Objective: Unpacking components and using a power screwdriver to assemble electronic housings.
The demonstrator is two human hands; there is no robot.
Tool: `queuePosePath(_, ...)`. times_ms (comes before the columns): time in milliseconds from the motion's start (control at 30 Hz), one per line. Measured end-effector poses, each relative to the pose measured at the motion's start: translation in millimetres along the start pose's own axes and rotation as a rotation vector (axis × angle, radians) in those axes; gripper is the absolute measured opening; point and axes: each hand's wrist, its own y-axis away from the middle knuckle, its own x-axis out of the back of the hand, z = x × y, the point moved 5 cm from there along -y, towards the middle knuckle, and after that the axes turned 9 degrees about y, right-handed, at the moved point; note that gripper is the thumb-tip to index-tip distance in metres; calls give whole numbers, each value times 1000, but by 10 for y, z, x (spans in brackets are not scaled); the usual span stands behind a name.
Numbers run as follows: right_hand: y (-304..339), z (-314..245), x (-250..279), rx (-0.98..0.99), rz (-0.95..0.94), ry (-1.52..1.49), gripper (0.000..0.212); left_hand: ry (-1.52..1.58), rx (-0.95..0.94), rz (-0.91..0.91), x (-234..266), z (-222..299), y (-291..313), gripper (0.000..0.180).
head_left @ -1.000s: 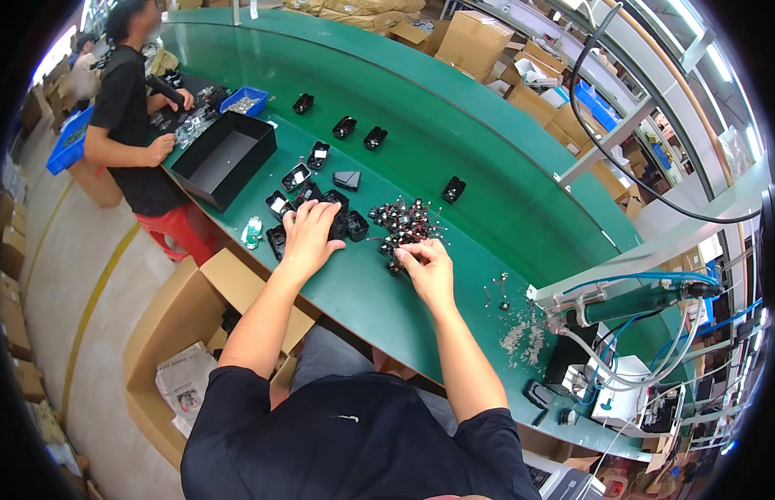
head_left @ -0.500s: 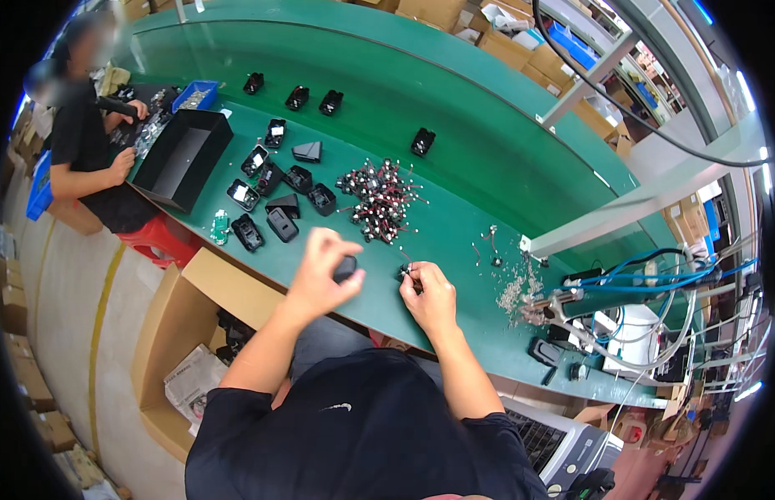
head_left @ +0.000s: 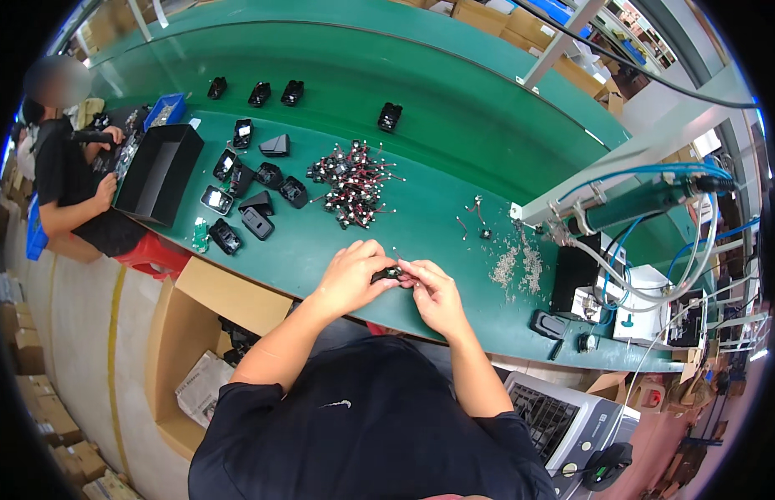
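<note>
My left hand point(head_left: 347, 282) is closed around a small black plastic housing point(head_left: 386, 273), mostly covered by the fingers. Close against it on the right, the fingers of my right hand point(head_left: 437, 298) pinch a small wired part point(head_left: 406, 280), whose thin reddish wires show between the fingertips. Both hands meet above the front of the green table point(head_left: 321, 265). Just beyond them lies a heap of small black parts with red and black wires point(head_left: 354, 185). Left of the heap, several black housings point(head_left: 257, 223) are scattered, some with pale pieces inside.
A black bin point(head_left: 158, 175) stands at the left, beside a co-worker point(head_left: 67, 183). An opened cardboard box point(head_left: 229, 296) sits against the table's front edge. Small pale bits point(head_left: 512, 267) lie to the right, before a press with blue tubes point(head_left: 637, 204). Several housings line the back.
My left hand, holding a black housing, has come right and down to meet my right hand. The view has shifted, so the table's contents appear further left.
</note>
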Motion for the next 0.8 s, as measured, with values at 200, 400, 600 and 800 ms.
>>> queuePosePath(200,16,64,198,108,149,555,22,-288,15,117,178,-27,-99,45)
queuePosePath(400,56,-54,268,147,205,770,15,-109,136,281,360,-108,141,72)
queuePosePath(600,36,-55,193,248,223,776,16,114,-6,187,99,29,366,76)
queuePosePath(800,132,-130,229,266,266,779,18,-49,-57,87,-246,56,286,63)
